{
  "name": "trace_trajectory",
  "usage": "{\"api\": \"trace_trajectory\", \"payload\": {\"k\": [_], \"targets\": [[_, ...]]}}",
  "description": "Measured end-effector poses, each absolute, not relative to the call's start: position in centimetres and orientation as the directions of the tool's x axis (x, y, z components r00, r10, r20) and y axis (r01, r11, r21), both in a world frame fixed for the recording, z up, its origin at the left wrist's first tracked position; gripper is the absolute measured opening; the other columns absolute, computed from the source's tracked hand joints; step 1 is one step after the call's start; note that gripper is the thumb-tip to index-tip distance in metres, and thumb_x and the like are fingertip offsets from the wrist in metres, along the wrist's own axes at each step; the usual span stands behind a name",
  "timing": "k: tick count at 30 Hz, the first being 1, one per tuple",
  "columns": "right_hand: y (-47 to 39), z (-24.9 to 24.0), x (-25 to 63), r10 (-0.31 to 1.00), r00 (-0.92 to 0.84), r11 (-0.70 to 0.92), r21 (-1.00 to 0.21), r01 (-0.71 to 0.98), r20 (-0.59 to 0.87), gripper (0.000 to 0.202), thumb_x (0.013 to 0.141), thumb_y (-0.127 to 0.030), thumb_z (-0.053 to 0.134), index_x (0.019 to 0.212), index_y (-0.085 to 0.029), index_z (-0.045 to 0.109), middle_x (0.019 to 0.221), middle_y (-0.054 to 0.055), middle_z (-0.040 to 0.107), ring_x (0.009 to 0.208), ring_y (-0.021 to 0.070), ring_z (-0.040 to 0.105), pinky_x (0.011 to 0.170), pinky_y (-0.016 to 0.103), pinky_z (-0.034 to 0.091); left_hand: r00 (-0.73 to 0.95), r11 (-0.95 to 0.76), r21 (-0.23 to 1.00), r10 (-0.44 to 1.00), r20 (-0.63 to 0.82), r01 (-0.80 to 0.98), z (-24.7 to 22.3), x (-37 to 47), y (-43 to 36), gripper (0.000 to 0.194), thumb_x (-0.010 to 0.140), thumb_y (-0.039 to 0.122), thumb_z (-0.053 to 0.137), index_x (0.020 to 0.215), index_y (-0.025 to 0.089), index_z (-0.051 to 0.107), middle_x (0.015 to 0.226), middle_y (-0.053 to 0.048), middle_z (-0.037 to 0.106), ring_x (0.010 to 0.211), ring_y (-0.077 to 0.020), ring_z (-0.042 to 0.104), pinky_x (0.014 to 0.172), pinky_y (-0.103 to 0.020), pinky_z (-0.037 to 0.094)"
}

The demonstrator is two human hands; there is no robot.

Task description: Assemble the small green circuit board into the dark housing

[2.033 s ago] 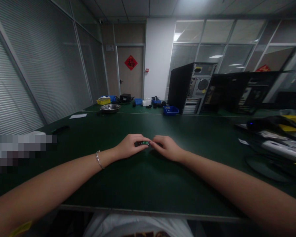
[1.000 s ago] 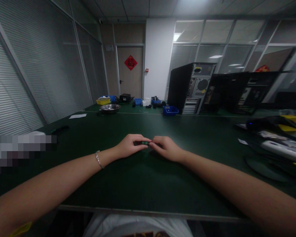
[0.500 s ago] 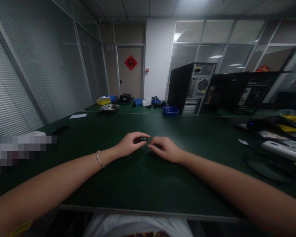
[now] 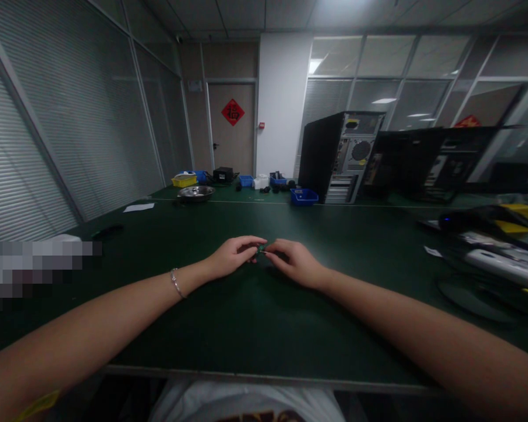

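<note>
Between thumb and fingers, my left hand (image 4: 234, 255) grips a small green part (image 4: 261, 249), perhaps a bit of circuit board; it is too small and dim to name surely. My right hand (image 4: 295, 262) is closed in a pinch at the part's right side. Something thin and light shows at its fingertips, too small to make out. The fingertips of both hands almost meet a little above the dark green tabletop (image 4: 246, 328). My fingers hide most of the green part.
Across the table's far side stand a metal bowl (image 4: 196, 193), a yellow bin (image 4: 184, 181), a blue bin (image 4: 304, 197) and a black computer tower (image 4: 341, 158). Cables and a white device (image 4: 506, 266) lie at the right. A paper slip (image 4: 139, 207) rests at the left.
The green part has turned within my left fingers and now shows at their tips. My right fingertips have come up slightly against it. Both arms stay nearly where they were.
</note>
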State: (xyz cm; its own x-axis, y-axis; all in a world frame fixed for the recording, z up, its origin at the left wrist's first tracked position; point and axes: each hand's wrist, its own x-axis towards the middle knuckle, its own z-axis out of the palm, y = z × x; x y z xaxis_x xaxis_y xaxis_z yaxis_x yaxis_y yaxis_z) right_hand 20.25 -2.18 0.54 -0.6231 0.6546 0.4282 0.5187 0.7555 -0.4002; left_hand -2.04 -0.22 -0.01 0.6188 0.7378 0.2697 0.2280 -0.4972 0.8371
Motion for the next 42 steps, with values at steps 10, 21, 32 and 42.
{"api": "trace_trajectory", "payload": {"k": [10, 21, 32, 42], "targets": [[-2.24, 0.65, 20.39, 0.602, -0.672, 0.797, -0.372, 0.476, 0.430, 0.021, 0.092, -0.027, 0.051, 0.106, -0.017, 0.063, 0.095, 0.007, 0.063, 0.083, 0.0172, 0.058, 0.074, 0.028, 0.045, 0.639, -0.495, 0.842, 0.723, 0.262, 0.215, -0.02, -1.93, -0.34, 0.043, 0.082, 0.023, 0.063, 0.123, 0.017, 0.051, 0.091, -0.002, 0.059, 0.075, -0.0120, 0.058, 0.070, -0.026, 0.049], [-2.29, 0.94, 20.28, 0.693, -0.575, 0.719, -0.373, 0.586, 0.434, 0.023, 0.095, -0.030, 0.045, 0.092, -0.017, 0.063, 0.085, 0.004, 0.062, 0.077, 0.0154, 0.056, 0.068, 0.026, 0.041, 0.563, -0.486, 0.859, 0.760, 0.325, 0.161, -0.08, -1.88, -0.27, 0.033, 0.070, 0.029, 0.077, 0.091, 0.015, 0.056, 0.086, 0.000, 0.059, 0.080, -0.0155, 0.061, 0.073, -0.031, 0.051], [-2.15, 0.66, 20.30, 0.687, -0.610, 0.725, -0.324, 0.608, 0.394, 0.026, 0.096, -0.032, 0.044, 0.086, -0.017, 0.063, 0.080, 0.003, 0.060, 0.072, 0.0139, 0.054, 0.065, 0.024, 0.038, 0.528, -0.595, 0.777, 0.736, 0.424, 0.206, 0.03, -1.92, -0.30, 0.027, 0.076, 0.026, 0.072, 0.099, 0.015, 0.064, 0.098, -0.006, 0.062, 0.091, -0.0182, 0.061, 0.083, -0.034, 0.050], [-1.93, 0.61, 20.43, 0.704, -0.587, 0.709, -0.347, 0.614, 0.400, 0.026, 0.095, -0.032, 0.044, 0.085, -0.017, 0.063, 0.079, 0.003, 0.060, 0.071, 0.0142, 0.054, 0.065, 0.024, 0.039, 0.545, -0.689, 0.673, 0.685, 0.483, 0.270, 0.34, -1.93, -0.79, 0.018, 0.083, 0.022, 0.063, 0.099, 0.017, 0.068, 0.096, -0.006, 0.064, 0.087, -0.0177, 0.061, 0.078, -0.031, 0.051]]}}
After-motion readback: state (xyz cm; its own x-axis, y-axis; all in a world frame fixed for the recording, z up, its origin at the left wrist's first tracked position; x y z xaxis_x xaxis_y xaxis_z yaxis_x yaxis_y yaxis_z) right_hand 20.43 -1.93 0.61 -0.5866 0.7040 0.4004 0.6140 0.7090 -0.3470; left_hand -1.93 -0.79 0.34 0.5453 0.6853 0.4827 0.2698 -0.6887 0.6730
